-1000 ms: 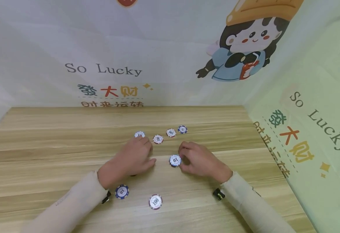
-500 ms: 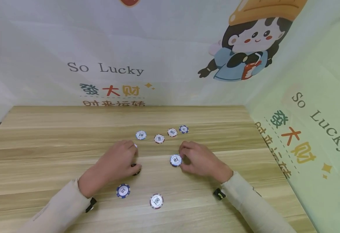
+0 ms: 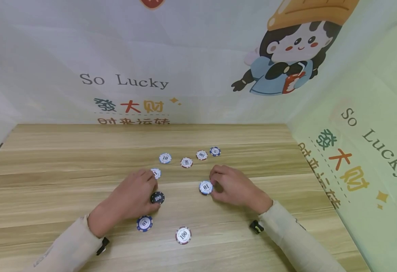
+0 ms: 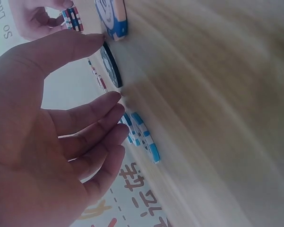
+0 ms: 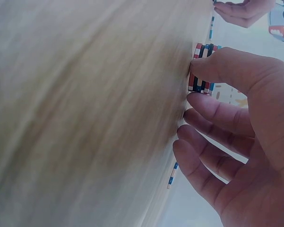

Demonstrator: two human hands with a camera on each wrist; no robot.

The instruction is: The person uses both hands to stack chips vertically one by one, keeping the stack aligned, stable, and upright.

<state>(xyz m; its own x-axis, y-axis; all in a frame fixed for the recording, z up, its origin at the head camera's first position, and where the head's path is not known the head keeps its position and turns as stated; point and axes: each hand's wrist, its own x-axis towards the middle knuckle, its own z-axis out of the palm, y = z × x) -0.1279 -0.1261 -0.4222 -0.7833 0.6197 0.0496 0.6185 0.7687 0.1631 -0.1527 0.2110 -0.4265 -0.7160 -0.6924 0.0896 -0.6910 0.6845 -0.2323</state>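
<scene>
In the head view my right hand point(image 3: 234, 187) holds a small stack of poker chips point(image 3: 205, 187) at its right side, thumb and index finger curled about it; a white-faced "10" chip is on top. The right wrist view shows red, black and blue layers in this stack point(image 5: 204, 54). My left hand point(image 3: 127, 196) has thumb and fingers apart on either side of a black "100" chip point(image 3: 157, 198) lying flat on the table. Whether the fingertips touch its edge I cannot tell. A light-blue-edged chip point(image 3: 156, 173) lies by the left fingertips, and a dark-blue "10" chip point(image 3: 144, 223) below the thumb.
Along the back lie a light-blue-edged "10" chip point(image 3: 165, 158), two red-edged "100" chips, one of them this chip point(image 3: 186, 162), and a blue chip point(image 3: 215, 151). Another "100" chip point(image 3: 183, 235) lies in front. Printed cloth walls point(image 3: 198, 75) enclose the wooden table point(image 3: 65, 158).
My left hand has drawn back from the far light-blue-edged chip, leftward and toward me, to the black chip, uncovering chips behind it. The right hand has stayed at the stack.
</scene>
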